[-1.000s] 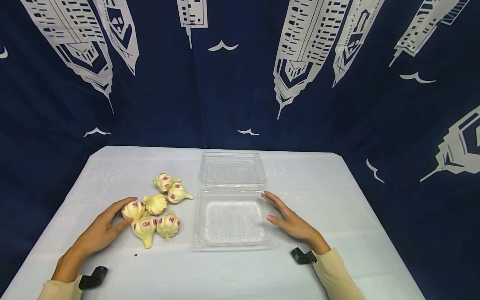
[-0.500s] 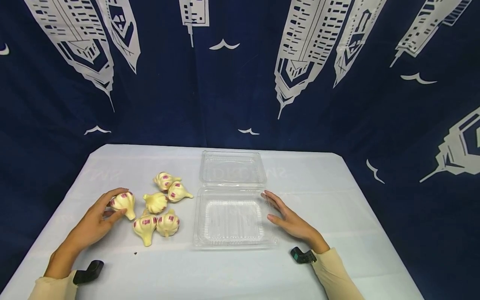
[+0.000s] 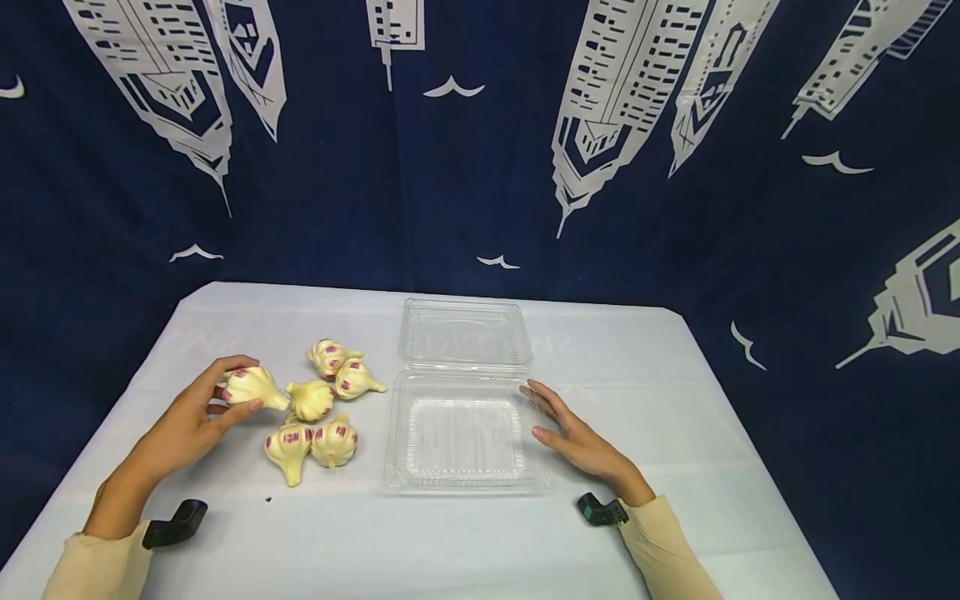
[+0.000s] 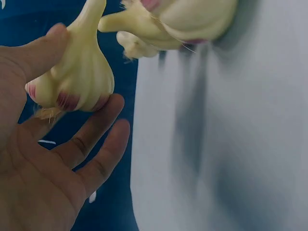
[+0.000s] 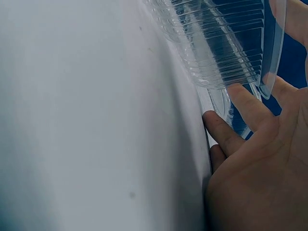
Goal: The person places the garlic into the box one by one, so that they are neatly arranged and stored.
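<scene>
Between its thumb and fingers, my left hand grips a garlic bulb, its neck pointing right in the head view. The left wrist view has this bulb near, with purple patches and a rooty base. Several more cream garlic bulbs lie just to the right of that hand. A clear plastic clamshell container stands with its lid folded back. My right hand rests at the container's right side, fingers extended and touching its rim.
Everything lies on a white-covered table. A dark blue curtain with white building prints hangs behind it. One tiny dark speck sits in front of the bulbs.
My left hand has drawn one garlic bulb away from the group, lifted it, and turned its neck from downward to rightward. The right hand has stayed by the container.
</scene>
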Action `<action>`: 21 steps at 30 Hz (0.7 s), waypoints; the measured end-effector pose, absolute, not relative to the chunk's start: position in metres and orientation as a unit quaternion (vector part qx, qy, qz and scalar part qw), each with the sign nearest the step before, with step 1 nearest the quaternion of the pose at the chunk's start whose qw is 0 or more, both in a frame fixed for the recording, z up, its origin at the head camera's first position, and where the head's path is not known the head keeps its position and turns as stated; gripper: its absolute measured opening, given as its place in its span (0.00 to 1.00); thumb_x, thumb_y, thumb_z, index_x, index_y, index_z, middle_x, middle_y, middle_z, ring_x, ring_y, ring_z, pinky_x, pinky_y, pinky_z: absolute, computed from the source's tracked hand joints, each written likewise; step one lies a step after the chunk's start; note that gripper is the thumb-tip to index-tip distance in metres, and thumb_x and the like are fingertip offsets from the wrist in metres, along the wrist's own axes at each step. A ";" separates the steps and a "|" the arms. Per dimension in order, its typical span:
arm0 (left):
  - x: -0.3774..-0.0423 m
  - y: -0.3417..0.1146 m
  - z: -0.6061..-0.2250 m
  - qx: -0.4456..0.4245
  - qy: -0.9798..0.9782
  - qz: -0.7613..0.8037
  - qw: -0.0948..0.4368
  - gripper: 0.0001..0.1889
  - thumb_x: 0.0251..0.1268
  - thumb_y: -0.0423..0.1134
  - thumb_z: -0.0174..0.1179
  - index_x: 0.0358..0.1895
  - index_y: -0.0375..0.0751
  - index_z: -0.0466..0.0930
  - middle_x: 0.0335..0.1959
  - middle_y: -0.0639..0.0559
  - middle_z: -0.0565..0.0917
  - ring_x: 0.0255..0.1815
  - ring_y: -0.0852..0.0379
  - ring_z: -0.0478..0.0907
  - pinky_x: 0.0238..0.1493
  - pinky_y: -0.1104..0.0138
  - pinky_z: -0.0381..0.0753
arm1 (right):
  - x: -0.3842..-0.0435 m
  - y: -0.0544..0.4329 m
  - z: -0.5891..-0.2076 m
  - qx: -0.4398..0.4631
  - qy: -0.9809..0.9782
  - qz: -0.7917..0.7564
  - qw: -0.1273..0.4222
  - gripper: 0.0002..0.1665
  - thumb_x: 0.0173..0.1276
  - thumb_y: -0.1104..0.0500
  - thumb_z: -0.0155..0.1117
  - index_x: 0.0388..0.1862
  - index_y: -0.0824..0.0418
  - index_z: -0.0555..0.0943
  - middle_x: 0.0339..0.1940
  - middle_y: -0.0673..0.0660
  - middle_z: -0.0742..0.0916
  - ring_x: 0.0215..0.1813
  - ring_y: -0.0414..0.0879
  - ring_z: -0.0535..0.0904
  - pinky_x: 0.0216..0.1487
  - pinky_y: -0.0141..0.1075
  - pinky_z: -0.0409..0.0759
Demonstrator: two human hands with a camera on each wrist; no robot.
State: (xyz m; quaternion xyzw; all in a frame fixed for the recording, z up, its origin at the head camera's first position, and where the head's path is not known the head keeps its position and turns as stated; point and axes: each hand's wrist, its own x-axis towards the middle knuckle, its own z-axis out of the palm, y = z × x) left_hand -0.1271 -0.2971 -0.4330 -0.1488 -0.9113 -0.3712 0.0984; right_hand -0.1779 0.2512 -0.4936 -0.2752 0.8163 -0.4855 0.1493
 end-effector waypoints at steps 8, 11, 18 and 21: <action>-0.136 -0.286 -0.421 -0.156 -0.909 -0.379 0.075 0.31 0.63 0.36 0.70 0.65 0.44 0.63 0.59 0.43 0.74 0.46 0.78 0.71 0.42 0.83 0.74 | -0.179 0.253 -0.495 -0.281 0.811 -0.492 0.148 0.43 0.79 0.61 0.54 0.83 0.45 0.44 0.82 0.57 0.59 0.82 0.60 0.49 0.74 0.65 0.49; -0.138 -0.281 -0.418 -0.167 -0.907 -0.376 0.087 0.30 0.62 0.36 0.70 0.66 0.45 0.68 0.60 0.43 0.73 0.49 0.76 0.69 0.43 0.84 0.73 | -0.179 0.253 -0.495 -0.283 0.810 -0.493 0.146 0.43 0.79 0.61 0.54 0.83 0.45 0.44 0.82 0.56 0.59 0.82 0.60 0.50 0.74 0.66 0.49; -0.138 -0.269 -0.413 -0.182 -0.907 -0.365 0.100 0.28 0.64 0.35 0.69 0.66 0.46 0.73 0.60 0.43 0.69 0.52 0.73 0.63 0.43 0.83 0.69 | -0.177 0.251 -0.492 -0.281 0.817 -0.483 0.143 0.43 0.79 0.58 0.54 0.83 0.45 0.44 0.82 0.55 0.59 0.82 0.58 0.51 0.75 0.64 0.50; -0.140 -0.261 -0.410 -0.181 -0.910 -0.360 0.096 0.26 0.64 0.35 0.69 0.65 0.45 0.74 0.57 0.43 0.69 0.50 0.70 0.64 0.44 0.81 0.68 | -0.177 0.252 -0.493 -0.277 0.818 -0.483 0.141 0.43 0.79 0.57 0.55 0.83 0.45 0.45 0.82 0.54 0.60 0.82 0.58 0.52 0.75 0.63 0.51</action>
